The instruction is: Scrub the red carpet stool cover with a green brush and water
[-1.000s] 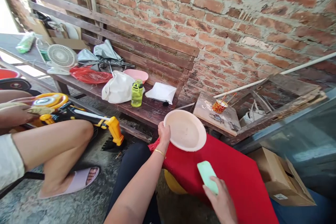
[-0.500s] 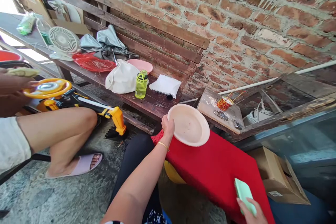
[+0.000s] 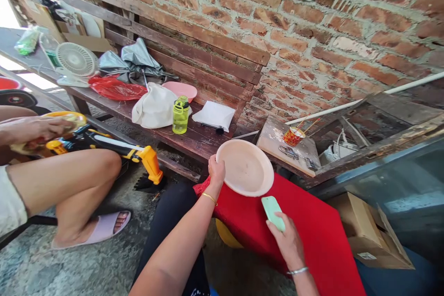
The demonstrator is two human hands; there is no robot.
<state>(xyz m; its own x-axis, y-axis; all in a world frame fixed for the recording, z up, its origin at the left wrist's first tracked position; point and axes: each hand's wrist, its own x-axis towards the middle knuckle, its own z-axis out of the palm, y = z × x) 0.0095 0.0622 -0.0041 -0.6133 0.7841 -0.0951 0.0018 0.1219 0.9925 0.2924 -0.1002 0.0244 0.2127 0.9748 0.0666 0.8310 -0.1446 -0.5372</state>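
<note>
My left hand (image 3: 217,171), with a gold bangle at the wrist, grips the left rim of a shallow, pale pinkish basin (image 3: 244,169). The basin is at the far end of a table with a red cloth (image 3: 305,222), and only a few small specks show inside it. In my right hand (image 3: 286,236), which wears a silver bracelet, is a flat mint-green oblong object (image 3: 273,210) with rounded corners. Thumb and fingers clasp its near end, just below the basin's near rim. Its underside is hidden, so its kind is unclear.
A wooden bench (image 3: 197,143) bears a green bottle (image 3: 180,114), white cloth bag (image 3: 154,105), pink bowl (image 3: 180,89) and fan (image 3: 77,59). At left another person's hands (image 3: 41,129) hold a yellowish cloth by a yellow-and-black toy. A cardboard box (image 3: 369,229) stands right of the table.
My right hand has moved left and away from me over the red cloth, carrying the mint-green object close to the basin. My left hand still grips the rim. The other person's hands have shifted.
</note>
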